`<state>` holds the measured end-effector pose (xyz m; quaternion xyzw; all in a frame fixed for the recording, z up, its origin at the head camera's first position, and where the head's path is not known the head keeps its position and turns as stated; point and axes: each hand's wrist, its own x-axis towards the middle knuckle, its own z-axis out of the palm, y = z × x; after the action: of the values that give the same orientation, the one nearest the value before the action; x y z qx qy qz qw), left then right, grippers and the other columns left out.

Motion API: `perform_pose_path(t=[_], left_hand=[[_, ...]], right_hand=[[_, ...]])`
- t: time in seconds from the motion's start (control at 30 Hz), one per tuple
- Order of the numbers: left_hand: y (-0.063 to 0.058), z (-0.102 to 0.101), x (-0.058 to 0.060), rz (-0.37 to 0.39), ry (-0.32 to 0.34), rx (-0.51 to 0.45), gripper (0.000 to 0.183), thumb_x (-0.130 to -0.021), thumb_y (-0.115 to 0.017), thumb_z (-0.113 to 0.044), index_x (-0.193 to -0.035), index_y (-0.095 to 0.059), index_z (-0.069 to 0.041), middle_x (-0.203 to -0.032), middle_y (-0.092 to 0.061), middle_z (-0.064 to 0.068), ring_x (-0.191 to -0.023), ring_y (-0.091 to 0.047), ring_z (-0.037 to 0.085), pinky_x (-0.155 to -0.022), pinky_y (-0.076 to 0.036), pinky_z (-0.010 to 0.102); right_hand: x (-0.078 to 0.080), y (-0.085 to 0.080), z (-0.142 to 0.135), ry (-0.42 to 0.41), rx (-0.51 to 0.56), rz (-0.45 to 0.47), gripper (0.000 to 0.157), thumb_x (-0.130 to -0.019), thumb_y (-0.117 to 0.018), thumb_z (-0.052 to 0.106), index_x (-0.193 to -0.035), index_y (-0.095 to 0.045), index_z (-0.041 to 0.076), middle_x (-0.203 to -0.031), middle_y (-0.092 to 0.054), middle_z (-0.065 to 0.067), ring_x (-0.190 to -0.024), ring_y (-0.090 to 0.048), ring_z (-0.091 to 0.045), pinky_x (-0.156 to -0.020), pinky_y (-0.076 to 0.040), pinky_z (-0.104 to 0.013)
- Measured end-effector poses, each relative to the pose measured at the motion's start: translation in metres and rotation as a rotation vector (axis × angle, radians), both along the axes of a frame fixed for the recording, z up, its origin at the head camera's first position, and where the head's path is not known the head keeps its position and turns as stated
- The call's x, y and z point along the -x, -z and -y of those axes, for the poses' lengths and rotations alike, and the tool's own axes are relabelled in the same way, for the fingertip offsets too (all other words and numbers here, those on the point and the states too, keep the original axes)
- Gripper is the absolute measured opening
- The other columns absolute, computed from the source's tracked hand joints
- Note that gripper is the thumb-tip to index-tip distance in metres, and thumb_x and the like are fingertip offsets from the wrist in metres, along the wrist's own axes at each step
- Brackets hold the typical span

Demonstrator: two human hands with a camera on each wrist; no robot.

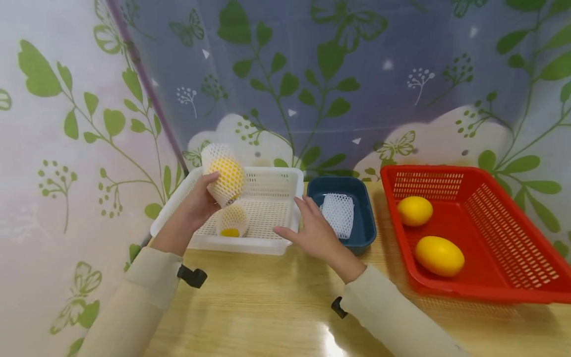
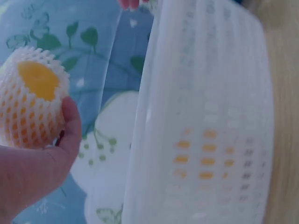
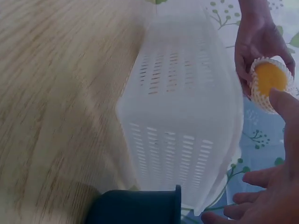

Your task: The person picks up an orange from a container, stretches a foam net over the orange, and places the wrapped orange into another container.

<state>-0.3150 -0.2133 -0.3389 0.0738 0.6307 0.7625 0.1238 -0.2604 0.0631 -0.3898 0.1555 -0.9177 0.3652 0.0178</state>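
Note:
My left hand (image 1: 198,206) grips a yellow oval fruit (image 1: 229,176) in a white foam net sleeve (image 1: 214,152), held up over the left part of a white plastic basket (image 1: 269,213). In the left wrist view, one end of the fruit shows bare through the sleeve's opening, with a finger along its side. Spread and holding nothing, my right hand (image 1: 314,230) hovers by the basket's right rim, beside a dark blue bin (image 1: 368,225). Inside the basket lies another netted yellow fruit (image 1: 232,220).
White foam net sleeves (image 1: 339,215) lie in the blue bin. To the right stands a red basket (image 1: 482,248) with two bare yellow fruits, one a rear fruit (image 1: 415,210) and one a front fruit (image 1: 439,255). All containers stand on a wooden table (image 1: 250,297) against a patterned curtain.

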Motion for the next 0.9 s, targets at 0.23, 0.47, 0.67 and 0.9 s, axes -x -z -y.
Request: perform_pose_path(t=[0.23, 0.47, 0.67, 0.9], left_hand=[[-0.019, 0.016, 0.025, -0.029, -0.173, 0.5, 0.078, -0.095, -0.054, -0.043, -0.146, -0.007, -0.007, -0.139, -0.034, 0.021, -0.117, -0.049, 0.03, -0.097, -0.045, 0.041], [-0.032, 0.026, 0.049, -0.225, -0.191, 1.172, 0.089, -0.086, -0.064, -0.045, -0.144, -0.017, 0.004, -0.13, -0.044, 0.035, -0.115, -0.048, 0.047, -0.097, -0.041, 0.055], [-0.026, 0.029, 0.057, -0.065, -0.08, 1.496, 0.108, -0.086, -0.062, -0.051, -0.149, -0.001, 0.011, -0.142, -0.03, 0.041, -0.127, -0.036, 0.054, -0.106, -0.033, 0.059], [-0.012, 0.031, 0.051, 0.03, -0.034, 1.528, 0.101, -0.084, -0.065, -0.044, -0.143, -0.014, 0.019, -0.134, -0.042, 0.038, -0.122, -0.046, 0.048, -0.103, -0.04, 0.052]], right_hand=[[0.015, 0.01, 0.0, -0.046, -0.183, 0.005, 0.108, -0.077, -0.068, 0.066, -0.152, -0.025, 0.0, -0.159, -0.018, -0.017, -0.147, -0.012, -0.032, -0.113, -0.025, -0.057], [0.018, 0.006, 0.0, -0.057, -0.277, 0.03, 0.109, -0.077, -0.067, 0.067, -0.152, -0.024, 0.0, -0.159, -0.019, -0.016, -0.144, -0.024, -0.033, -0.109, -0.031, -0.056], [0.017, 0.0, 0.001, -0.052, -0.303, 0.052, 0.109, -0.078, -0.067, 0.067, -0.153, -0.022, 0.001, -0.159, -0.018, -0.016, -0.141, -0.029, -0.037, -0.109, -0.03, -0.056], [0.017, -0.001, 0.002, -0.05, -0.32, 0.062, 0.11, -0.078, -0.066, 0.068, -0.153, -0.021, 0.001, -0.159, -0.018, -0.015, -0.141, -0.03, -0.036, -0.109, -0.029, -0.055]])
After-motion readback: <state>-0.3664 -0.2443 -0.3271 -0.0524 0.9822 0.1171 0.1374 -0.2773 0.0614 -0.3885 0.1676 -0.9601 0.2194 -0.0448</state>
